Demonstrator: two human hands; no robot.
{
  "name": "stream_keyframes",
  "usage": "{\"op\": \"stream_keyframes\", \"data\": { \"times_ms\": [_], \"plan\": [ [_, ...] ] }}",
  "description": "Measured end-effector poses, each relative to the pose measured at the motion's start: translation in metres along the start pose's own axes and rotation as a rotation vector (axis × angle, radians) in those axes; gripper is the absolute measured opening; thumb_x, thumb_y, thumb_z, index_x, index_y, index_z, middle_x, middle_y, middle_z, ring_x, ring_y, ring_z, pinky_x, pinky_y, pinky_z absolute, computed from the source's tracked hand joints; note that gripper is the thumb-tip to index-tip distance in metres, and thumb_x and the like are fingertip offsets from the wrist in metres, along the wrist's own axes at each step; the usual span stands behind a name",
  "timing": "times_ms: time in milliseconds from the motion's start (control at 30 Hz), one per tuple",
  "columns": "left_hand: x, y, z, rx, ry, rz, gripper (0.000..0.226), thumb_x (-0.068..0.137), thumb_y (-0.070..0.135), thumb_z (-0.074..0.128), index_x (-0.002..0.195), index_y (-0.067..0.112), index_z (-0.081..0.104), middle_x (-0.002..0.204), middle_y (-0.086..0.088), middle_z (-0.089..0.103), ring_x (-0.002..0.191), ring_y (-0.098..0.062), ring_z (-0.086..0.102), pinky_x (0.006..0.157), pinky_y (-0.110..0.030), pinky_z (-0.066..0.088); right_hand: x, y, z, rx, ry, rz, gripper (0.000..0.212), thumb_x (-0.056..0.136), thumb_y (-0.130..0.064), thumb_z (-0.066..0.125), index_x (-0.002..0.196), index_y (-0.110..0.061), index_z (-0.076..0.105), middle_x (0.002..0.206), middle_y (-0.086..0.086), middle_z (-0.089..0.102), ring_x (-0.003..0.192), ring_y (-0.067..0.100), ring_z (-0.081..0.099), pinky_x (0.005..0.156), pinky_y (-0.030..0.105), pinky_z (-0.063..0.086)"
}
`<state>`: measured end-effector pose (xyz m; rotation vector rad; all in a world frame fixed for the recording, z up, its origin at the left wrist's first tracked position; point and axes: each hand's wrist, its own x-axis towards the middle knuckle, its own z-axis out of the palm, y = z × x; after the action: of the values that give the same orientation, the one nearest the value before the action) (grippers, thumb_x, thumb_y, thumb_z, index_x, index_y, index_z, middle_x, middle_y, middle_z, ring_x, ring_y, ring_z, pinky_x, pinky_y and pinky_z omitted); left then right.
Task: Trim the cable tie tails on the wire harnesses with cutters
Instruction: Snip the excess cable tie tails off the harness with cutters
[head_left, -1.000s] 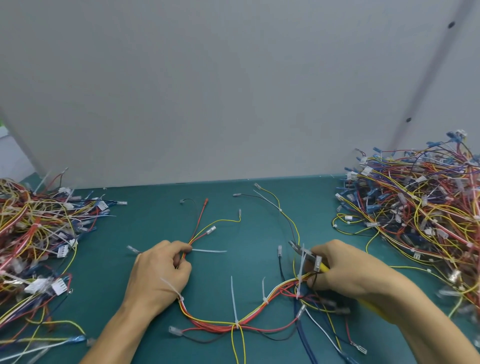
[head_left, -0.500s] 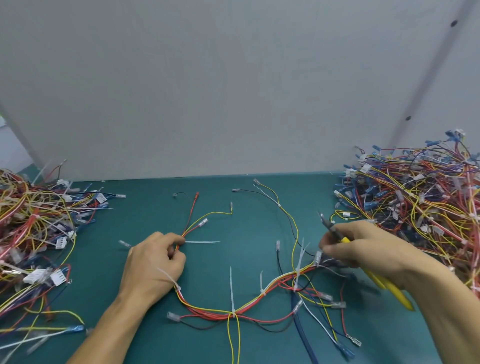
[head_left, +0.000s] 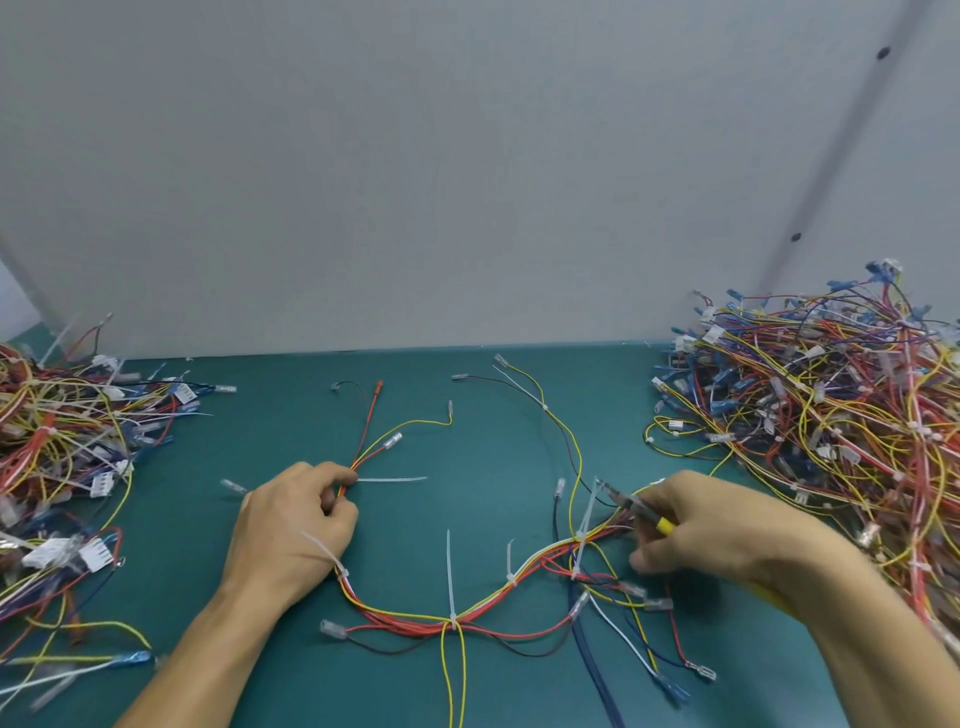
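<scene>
Your left hand (head_left: 291, 530) lies knuckles up, thumb and forefinger pinching the wire harness (head_left: 415, 621). Your right hand (head_left: 727, 530) extends in from the right, fingers curled round the cutters (head_left: 641, 512).

Left hand (head_left: 291, 530) grips the harness (head_left: 415, 618); right hand (head_left: 727, 530) holds cutters (head_left: 631, 504)

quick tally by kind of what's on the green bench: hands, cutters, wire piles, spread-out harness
hands: 2 (left hand, right hand)
cutters: 1
wire piles: 2 (left pile, right pile)
spread-out harness: 1
total: 6
</scene>
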<state>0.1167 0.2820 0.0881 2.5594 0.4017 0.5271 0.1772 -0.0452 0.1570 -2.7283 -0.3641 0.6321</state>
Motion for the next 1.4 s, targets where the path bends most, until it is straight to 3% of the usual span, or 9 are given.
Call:
{"op": "stream_keyframes", "data": {
  "times_ms": [267, 500, 600, 733, 833, 1000, 1167, 1300, 1400],
  "plan": [
    [0.0, -0.001, -0.006, -0.091, -0.068, -0.01, 0.024, 0.079, 0.008, 0.066, 0.093, 0.026, 0.073, 0.073, 0.008, 0.058, 0.071, -0.008, 0.056, 0.067, -0.019, 0.039, -0.005, -0.004, 0.01, -0.116, 0.086, 0.088, 0.028, 0.075, -0.043, 0.068, 0.074, -0.02, 0.054, 0.081, -0.002, 0.063, 0.08, 0.017, 0.06, 0.063, 0.029, 0.042],
    [0.001, 0.018, -0.029, -0.328, 0.073, -0.071, 0.02, 0.083, 0.009, 0.068, 0.099, 0.02, 0.074, 0.081, 0.011, 0.066, 0.072, 0.004, 0.058, 0.066, -0.007, 0.039, -0.015, 0.009, 0.003, 0.195, 0.221, -0.033, 0.026, 0.092, -0.039, 0.057, 0.088, -0.014, 0.056, 0.089, 0.006, 0.065, 0.086, 0.024, 0.059, 0.082, 0.039, 0.047],
    [-0.006, 0.045, -0.048, -0.317, 0.175, 0.056, 0.019, 0.083, 0.006, 0.067, 0.095, 0.019, 0.074, 0.083, 0.013, 0.065, 0.075, 0.011, 0.055, 0.066, 0.001, 0.036, -0.018, 0.007, 0.007, 0.196, 0.328, -0.049, 0.028, 0.094, -0.046, 0.051, 0.09, -0.019, 0.056, 0.091, 0.0, 0.065, 0.089, 0.02, 0.059, 0.084, 0.037, 0.047],
    [-0.03, 0.095, -0.071, -0.26, 0.283, 0.4, 0.015, 0.084, 0.009, 0.064, 0.094, 0.018, 0.073, 0.084, 0.011, 0.064, 0.081, 0.004, 0.058, 0.072, -0.001, 0.038, -0.024, 0.005, 0.013, 0.098, 0.328, 0.002, 0.027, 0.09, -0.047, 0.051, 0.088, -0.023, 0.037, 0.079, -0.001, 0.057, 0.075, 0.016, 0.054, 0.064, 0.03, 0.041],
    [-0.058, 0.128, -0.058, -0.4, 0.095, 0.541, 0.017, 0.084, 0.022, 0.057, 0.093, 0.027, 0.071, 0.083, 0.018, 0.065, 0.08, 0.003, 0.061, 0.074, -0.007, 0.044, -0.024, 0.002, 0.022, 0.062, 0.306, 0.016, 0.03, 0.084, -0.039, 0.056, 0.092, -0.025, 0.03, 0.076, -0.004, 0.053, 0.071, 0.012, 0.052, 0.057, 0.028, 0.037],
    [-0.071, 0.16, 0.011, -0.54, -0.369, 0.265, 0.027, 0.094, 0.008, 0.045, 0.105, 0.024, 0.064, 0.1, 0.013, 0.067, 0.098, -0.004, 0.062, 0.089, -0.026, 0.048, -0.011, -0.005, 0.051, 0.02, 0.374, 0.105, 0.046, 0.076, -0.058, 0.056, 0.093, -0.024, 0.032, 0.09, -0.005, 0.056, 0.097, 0.026, 0.06, 0.069, 0.035, 0.043],
    [-0.059, 0.153, 0.05, -0.4, -0.341, 0.254, 0.038, 0.091, 0.002, 0.041, 0.121, 0.021, 0.054, 0.118, 0.007, 0.06, 0.108, -0.01, 0.057, 0.092, -0.023, 0.043, -0.004, -0.001, 0.06, -0.047, 0.432, 0.144, 0.058, 0.068, -0.068, 0.058, 0.094, -0.026, 0.028, 0.102, -0.005, 0.061, 0.103, 0.024, 0.06, 0.066, 0.035, 0.035],
    [-0.055, 0.139, 0.058, -0.383, -0.174, 0.256, 0.026, 0.08, 0.0, 0.044, 0.097, 0.019, 0.047, 0.097, 0.002, 0.053, 0.091, -0.018, 0.051, 0.08, -0.027, 0.04, -0.004, -0.001, 0.06, -0.078, 0.429, 0.129, 0.064, 0.071, -0.07, 0.058, 0.104, -0.022, 0.03, 0.108, -0.003, 0.06, 0.107, 0.025, 0.058, 0.069, 0.036, 0.037],
    [-0.051, 0.132, 0.06, -0.363, -0.18, 0.257, 0.033, 0.082, -0.009, 0.045, 0.099, 0.019, 0.049, 0.099, 0.006, 0.054, 0.094, -0.013, 0.051, 0.082, -0.019, 0.038, -0.006, 0.0, 0.06, -0.078, 0.404, 0.105, 0.061, 0.073, -0.069, 0.057, 0.103, -0.023, 0.03, 0.111, -0.001, 0.055, 0.111, 0.027, 0.054, 0.076, 0.038, 0.039]
  ]
}}
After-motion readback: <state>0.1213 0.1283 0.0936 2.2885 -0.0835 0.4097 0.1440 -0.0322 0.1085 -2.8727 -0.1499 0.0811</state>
